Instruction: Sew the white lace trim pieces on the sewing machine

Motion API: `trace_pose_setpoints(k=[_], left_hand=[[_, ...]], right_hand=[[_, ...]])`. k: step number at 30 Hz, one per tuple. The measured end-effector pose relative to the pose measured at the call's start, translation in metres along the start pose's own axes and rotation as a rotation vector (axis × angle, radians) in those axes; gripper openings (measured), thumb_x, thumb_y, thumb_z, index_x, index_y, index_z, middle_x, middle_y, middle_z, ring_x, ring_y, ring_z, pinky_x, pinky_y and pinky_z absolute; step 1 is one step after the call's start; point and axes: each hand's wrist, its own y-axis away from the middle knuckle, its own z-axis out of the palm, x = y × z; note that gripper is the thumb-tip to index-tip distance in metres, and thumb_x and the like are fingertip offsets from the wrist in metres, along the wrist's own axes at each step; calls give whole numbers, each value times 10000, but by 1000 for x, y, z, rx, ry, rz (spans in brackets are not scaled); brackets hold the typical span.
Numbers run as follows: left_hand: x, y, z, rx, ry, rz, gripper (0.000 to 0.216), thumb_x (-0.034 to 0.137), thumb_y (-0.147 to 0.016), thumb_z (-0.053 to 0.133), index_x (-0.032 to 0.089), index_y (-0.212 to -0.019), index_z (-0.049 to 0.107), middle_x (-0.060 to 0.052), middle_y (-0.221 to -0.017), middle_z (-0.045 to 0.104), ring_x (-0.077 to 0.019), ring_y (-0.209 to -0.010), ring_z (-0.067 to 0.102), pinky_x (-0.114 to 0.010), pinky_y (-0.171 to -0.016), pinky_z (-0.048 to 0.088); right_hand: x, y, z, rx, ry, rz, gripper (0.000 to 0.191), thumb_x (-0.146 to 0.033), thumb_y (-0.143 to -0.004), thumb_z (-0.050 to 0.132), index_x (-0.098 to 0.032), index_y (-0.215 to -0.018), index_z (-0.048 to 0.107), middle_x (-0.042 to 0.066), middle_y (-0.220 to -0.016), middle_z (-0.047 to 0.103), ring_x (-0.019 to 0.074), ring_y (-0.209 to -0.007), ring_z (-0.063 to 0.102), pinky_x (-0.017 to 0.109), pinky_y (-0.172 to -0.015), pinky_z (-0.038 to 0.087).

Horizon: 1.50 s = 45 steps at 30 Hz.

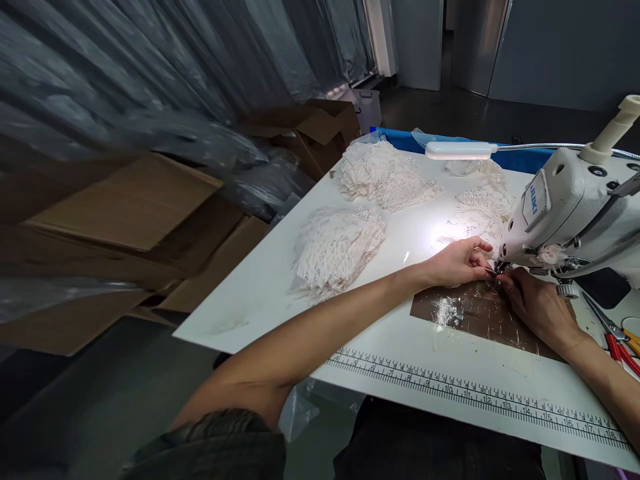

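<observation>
My left hand (459, 262) reaches across the white table (260, 293) to the needle area of a white sewing machine (570, 213), fingers pinched together at the presser foot. My right hand (535, 303) lies just right of it on the brown plate (470, 313), fingers curled toward the same spot. What the fingertips pinch is too small to name; it looks like a bit of cream lace under the needle. A lit lamp (460, 150) on a flexible arm shines on the spot.
Piles of cream lace pieces lie on the table: one near the left (335, 250), one farther back (383, 175), one beside the machine (480, 200). Red-handled scissors (617, 340) lie at the right. A ruler strip (475, 393) runs along the front edge. Cardboard boxes (130, 207) stand on the left.
</observation>
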Motion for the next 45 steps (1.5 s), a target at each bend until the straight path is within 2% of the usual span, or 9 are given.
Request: trace_pose_setpoints(k=[16, 20, 23, 26, 30, 32, 36, 41, 45], left_hand=[[-15, -4, -1, -8, -137, 187, 415, 235, -788, 652, 120, -1136, 458, -23, -769, 668, -154, -748, 653, -293, -686, 508], [-9, 2, 0, -47, -197, 196, 447, 236, -798, 651, 102, -1178, 457, -66, -865, 699, -162, -800, 673, -291, -705, 528], [1, 10, -4, -84, -445, 358, 408, 305, -802, 697, 118, -1128, 534, -86, -974, 702, -177, -879, 668, -301, -759, 539], [11, 16, -14, 176, -780, 513, 383, 337, -847, 675, 117, -1137, 553, -129, -1127, 656, -223, -989, 629, -370, -844, 527], [17, 19, -24, 577, -1044, 558, 422, 231, -894, 594, 127, -1282, 463, -186, -1387, 471, -297, -1149, 532, -466, -889, 498], [15, 21, -22, 426, -1066, 598, 312, 228, -917, 563, 137, -1212, 522, -151, -1298, 548, -258, -1088, 568, -424, -863, 514], [5, 24, -8, -58, -1068, 635, 188, 277, -912, 593, 132, -1027, 626, -89, -1004, 671, -193, -915, 627, -334, -803, 522], [-1, 19, 5, 103, -1030, 637, 237, 335, -953, 521, 134, -927, 644, -91, -950, 663, -178, -860, 627, -327, -766, 521], [0, 8, 10, 157, -928, 589, 189, 209, -945, 472, 130, -906, 639, -73, -908, 652, -146, -816, 629, -281, -711, 537]], right_hand=[[-10, -6, 7, 127, 32, -5, 787, -643, -959, 10, -157, -792, 606, 97, -612, 578, 179, -562, 563, 252, -471, 256], [-14, 2, -4, 149, -15, -114, 756, -637, -972, 34, -163, -800, 599, 68, -577, 566, 158, -502, 524, 253, -484, 293], [-8, 20, -16, 201, -34, -311, 635, -562, -1012, 163, -162, -812, 614, 46, -583, 581, 140, -491, 517, 250, -502, 326], [10, 38, -24, 234, 7, -366, 568, -503, -1023, 233, -153, -829, 636, 51, -626, 609, 138, -516, 529, 255, -514, 345], [37, 49, -26, 309, 176, -169, 548, -513, -994, 277, -133, -904, 662, 143, -813, 635, 244, -742, 570, 339, -616, 413], [43, 49, -25, 336, 165, -161, 488, -464, -985, 315, -122, -954, 661, 182, -955, 624, 289, -896, 557, 394, -719, 452], [36, 44, -17, 177, -59, -222, 352, -317, -967, 361, -134, -1055, 649, 128, -947, 628, 214, -859, 594, 329, -715, 502], [24, 31, -5, -6, -161, -203, 395, -332, -966, 351, -154, -1180, 632, 132, -977, 629, 201, -792, 608, 339, -700, 515], [19, 28, 5, 61, -149, -303, 408, -280, -954, 361, -161, -1258, 606, 152, -1058, 595, 207, -844, 586, 360, -735, 527]])
